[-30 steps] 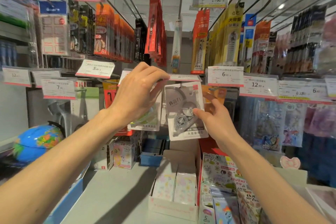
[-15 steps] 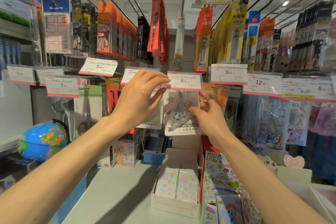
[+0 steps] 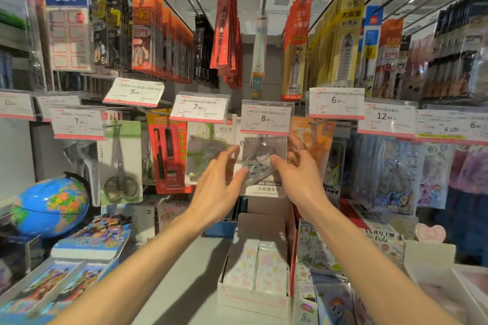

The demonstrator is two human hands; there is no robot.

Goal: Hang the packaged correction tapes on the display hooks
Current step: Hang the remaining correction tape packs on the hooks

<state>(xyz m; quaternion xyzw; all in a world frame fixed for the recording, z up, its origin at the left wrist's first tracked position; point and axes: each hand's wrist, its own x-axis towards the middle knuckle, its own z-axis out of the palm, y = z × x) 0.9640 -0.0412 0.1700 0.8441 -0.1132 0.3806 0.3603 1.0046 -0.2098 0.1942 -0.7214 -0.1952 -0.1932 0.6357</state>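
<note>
A grey packaged correction tape point(image 3: 260, 158) hangs on a display hook under the 8.00 price tag point(image 3: 266, 116). A green packaged correction tape point(image 3: 204, 150) hangs beside it on the left, under the 7.90 tag. My left hand point(image 3: 219, 187) is spread in front of both packs, fingers straight, its fingertips at the grey pack's left edge. My right hand point(image 3: 298, 177) is at the pack's right edge with relaxed fingers, and I cannot tell whether they touch it. Neither hand grips anything.
An orange pack point(image 3: 315, 137) hangs to the right. Scissors point(image 3: 120, 166) and a red pack point(image 3: 169, 150) hang to the left. A globe point(image 3: 50, 206) stands at the lower left. A white carton point(image 3: 254, 272) and sticker boxes fill the shelf below my hands.
The grey pack went up onto the hook under the 8.00 tag. My left hand dropped from the tag, and my right hand let go of the pack; both now hover open.
</note>
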